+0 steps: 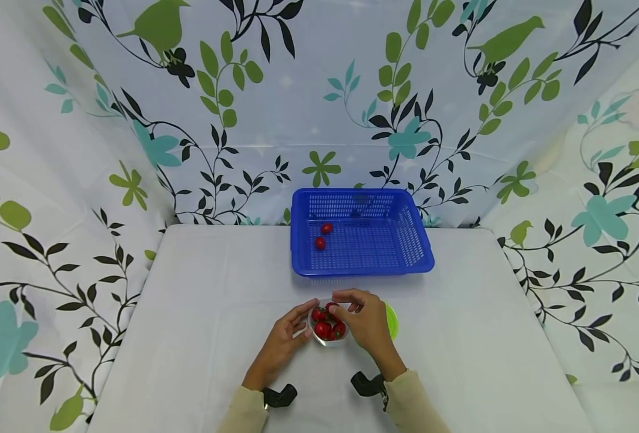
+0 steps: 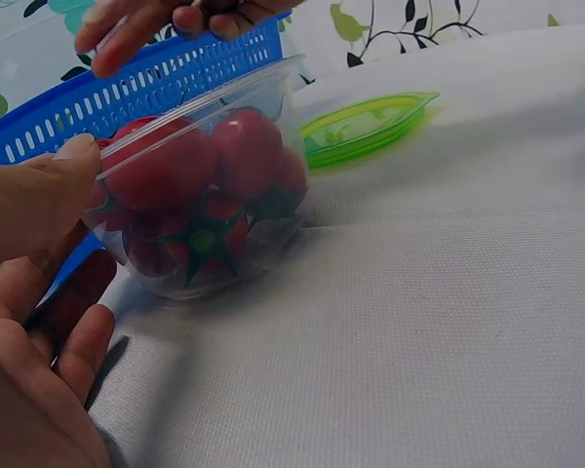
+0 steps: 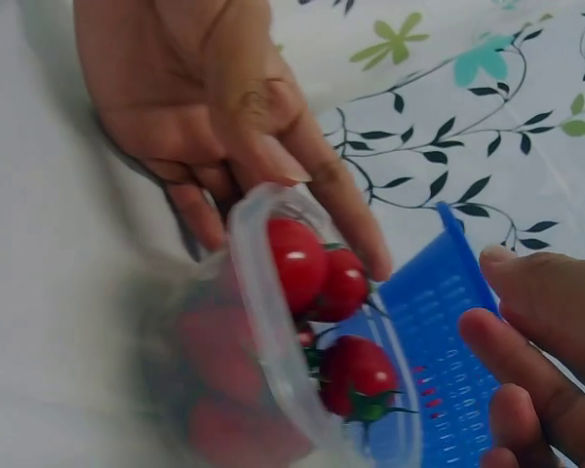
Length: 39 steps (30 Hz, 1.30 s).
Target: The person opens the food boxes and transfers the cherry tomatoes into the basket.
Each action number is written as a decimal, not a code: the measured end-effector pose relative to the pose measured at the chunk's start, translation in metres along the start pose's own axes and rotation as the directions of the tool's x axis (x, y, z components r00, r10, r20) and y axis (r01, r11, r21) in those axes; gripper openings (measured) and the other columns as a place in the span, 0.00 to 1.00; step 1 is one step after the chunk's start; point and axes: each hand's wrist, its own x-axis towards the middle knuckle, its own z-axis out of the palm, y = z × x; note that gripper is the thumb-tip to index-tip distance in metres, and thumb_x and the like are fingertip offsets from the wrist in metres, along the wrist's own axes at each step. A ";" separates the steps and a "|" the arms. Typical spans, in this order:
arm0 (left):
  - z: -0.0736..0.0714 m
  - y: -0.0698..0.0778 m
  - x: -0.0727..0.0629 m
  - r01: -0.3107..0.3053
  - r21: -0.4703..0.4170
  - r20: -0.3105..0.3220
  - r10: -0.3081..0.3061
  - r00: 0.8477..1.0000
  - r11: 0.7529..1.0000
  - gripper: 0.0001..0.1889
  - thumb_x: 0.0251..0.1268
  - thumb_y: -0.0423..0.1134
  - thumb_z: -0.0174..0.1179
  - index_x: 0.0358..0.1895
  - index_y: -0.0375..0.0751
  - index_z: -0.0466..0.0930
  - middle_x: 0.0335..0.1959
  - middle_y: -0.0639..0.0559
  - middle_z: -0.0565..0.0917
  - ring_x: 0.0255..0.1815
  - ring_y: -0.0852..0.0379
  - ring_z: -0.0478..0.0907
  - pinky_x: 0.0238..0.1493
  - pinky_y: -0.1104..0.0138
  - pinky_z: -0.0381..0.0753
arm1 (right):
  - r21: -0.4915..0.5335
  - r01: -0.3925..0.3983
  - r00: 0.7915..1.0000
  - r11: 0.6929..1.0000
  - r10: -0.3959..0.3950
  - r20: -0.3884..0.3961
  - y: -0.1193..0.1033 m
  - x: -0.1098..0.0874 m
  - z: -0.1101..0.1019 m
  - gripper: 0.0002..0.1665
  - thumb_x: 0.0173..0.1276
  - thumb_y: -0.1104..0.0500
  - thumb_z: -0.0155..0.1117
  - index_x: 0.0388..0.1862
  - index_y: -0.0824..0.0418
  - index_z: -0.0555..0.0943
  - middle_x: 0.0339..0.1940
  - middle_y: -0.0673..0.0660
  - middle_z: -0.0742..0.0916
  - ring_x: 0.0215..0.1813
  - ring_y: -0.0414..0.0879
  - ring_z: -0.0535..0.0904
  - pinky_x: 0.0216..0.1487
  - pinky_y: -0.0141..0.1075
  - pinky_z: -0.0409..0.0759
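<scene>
My left grip (image 1: 288, 337) cups the left side of a small, clear, round-cornered plastic tub (image 1: 329, 343), thumb against its rim and fingers curved about its wall, a loose hold rather than a tight one; my right grip (image 1: 369, 322) hangs over the tub's right side, fingers bent and thumb apart from them, and in the right wrist view I see nothing between them.

The tub stands on the white, cloth-covered tabletop (image 1: 216, 288), in front of me and uncovered; it is filled about to the rim with glossy red tomatoes (image 1: 323, 329) wearing green, star-shaped stem ends; through the clear wall I see more of them packed below the top ones, though I cannot tell the full count.

Beyond the tub sits a blue, rectangular plastic basket (image 1: 294, 231) with slotted, lattice-like walls; it holds two small red tomatoes, one (image 1: 327, 228) a little behind the other (image 1: 320, 243), close together toward the basket's left side, the rest of its floor bare.

A bright green, translucent plastic lid (image 1: 392, 322) lies on the tabletop just to the right of the tub, apart from it; in the head view my right grip partly hides it.
</scene>
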 end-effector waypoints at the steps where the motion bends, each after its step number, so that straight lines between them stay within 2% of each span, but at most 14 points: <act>1: 0.000 0.000 0.000 0.007 -0.001 -0.002 -0.007 1.000 1.000 0.31 0.80 0.36 0.61 0.81 0.57 0.67 0.83 0.58 0.68 0.84 0.62 0.61 0.77 0.73 0.65 | -0.002 -0.002 1.000 1.000 0.003 0.005 0.001 -0.002 0.002 0.16 0.64 0.52 0.82 0.50 0.49 0.93 0.43 0.43 0.95 0.39 0.42 0.80 0.43 0.34 0.76; 12: 0.000 -0.001 -0.002 0.011 -0.009 -0.010 -0.011 1.000 1.000 0.31 0.80 0.36 0.61 0.81 0.58 0.67 0.84 0.59 0.67 0.84 0.63 0.60 0.77 0.73 0.65 | -0.065 -0.025 0.999 0.998 0.027 0.022 0.010 -0.009 0.021 0.16 0.62 0.54 0.83 0.49 0.48 0.93 0.40 0.42 0.95 0.34 0.39 0.76 0.36 0.31 0.73; 19: -0.001 -0.004 -0.002 -0.010 -0.023 -0.006 0.010 1.000 1.000 0.31 0.80 0.35 0.61 0.81 0.56 0.66 0.85 0.56 0.66 0.84 0.65 0.61 0.77 0.73 0.64 | -0.151 0.001 0.999 0.988 0.005 0.037 0.004 -0.009 0.028 0.16 0.63 0.56 0.83 0.50 0.52 0.93 0.41 0.45 0.95 0.38 0.40 0.78 0.39 0.31 0.75; 27: -0.001 -0.003 -0.001 -0.029 -0.024 0.000 0.029 1.000 0.999 0.31 0.81 0.34 0.60 0.82 0.55 0.66 0.85 0.56 0.66 0.85 0.62 0.60 0.77 0.72 0.64 | -0.179 0.003 1.000 0.984 -0.006 -0.018 0.001 -0.007 0.032 0.08 0.65 0.60 0.80 0.43 0.51 0.95 0.34 0.45 0.95 0.33 0.39 0.74 0.35 0.34 0.73; 28: -0.001 -0.003 -0.001 -0.031 -0.024 0.001 0.031 1.000 0.999 0.31 0.81 0.34 0.59 0.82 0.55 0.66 0.84 0.56 0.66 0.85 0.62 0.60 0.77 0.73 0.64 | -0.177 0.003 1.000 0.984 -0.008 -0.028 0.001 -0.007 0.032 0.08 0.65 0.61 0.80 0.42 0.51 0.95 0.33 0.45 0.94 0.31 0.39 0.74 0.38 0.36 0.76; 31: -0.001 -0.004 -0.001 -0.032 -0.026 0.000 0.032 0.999 0.999 0.31 0.81 0.34 0.60 0.81 0.56 0.66 0.84 0.57 0.66 0.85 0.62 0.60 0.77 0.73 0.64 | -0.165 0.000 0.999 0.986 -0.009 -0.054 0.003 -0.005 0.033 0.07 0.64 0.61 0.80 0.40 0.51 0.95 0.31 0.44 0.94 0.27 0.38 0.72 0.57 0.46 0.83; 33: 0.000 -0.004 0.000 -0.031 -0.027 -0.001 0.031 1.000 0.999 0.31 0.81 0.34 0.60 0.81 0.56 0.67 0.84 0.56 0.66 0.85 0.62 0.60 0.77 0.73 0.64 | -0.155 0.004 0.998 0.988 -0.014 -0.067 0.004 -0.004 0.034 0.06 0.64 0.61 0.81 0.39 0.51 0.95 0.30 0.44 0.94 0.25 0.38 0.71 0.67 0.52 0.79; 34: 0.000 -0.003 0.000 -0.036 -0.025 -0.001 0.036 0.999 0.999 0.31 0.81 0.34 0.60 0.82 0.55 0.66 0.84 0.56 0.66 0.85 0.61 0.60 0.76 0.73 0.64 | -0.151 0.007 0.997 0.989 -0.019 -0.072 0.004 -0.003 0.035 0.06 0.64 0.61 0.81 0.38 0.51 0.95 0.29 0.44 0.94 0.25 0.38 0.71 0.69 0.52 0.78; 36: 0.000 -0.003 -0.001 -0.035 -0.026 -0.003 0.035 0.999 0.999 0.31 0.81 0.34 0.60 0.81 0.55 0.67 0.84 0.56 0.66 0.85 0.61 0.60 0.76 0.74 0.64 | -0.149 0.007 0.997 0.989 -0.019 -0.079 0.005 -0.003 0.035 0.06 0.63 0.61 0.81 0.37 0.51 0.95 0.29 0.44 0.93 0.25 0.37 0.71 0.65 0.49 0.79; 39: 0.001 -0.003 -0.001 -0.034 -0.024 -0.006 0.034 0.999 0.999 0.31 0.80 0.35 0.60 0.81 0.56 0.67 0.84 0.56 0.67 0.85 0.61 0.60 0.77 0.73 0.64 | -0.151 -0.001 0.996 0.989 -0.013 -0.086 0.004 -0.003 0.035 0.06 0.63 0.60 0.82 0.37 0.49 0.95 0.29 0.42 0.93 0.26 0.38 0.71 0.47 0.38 0.78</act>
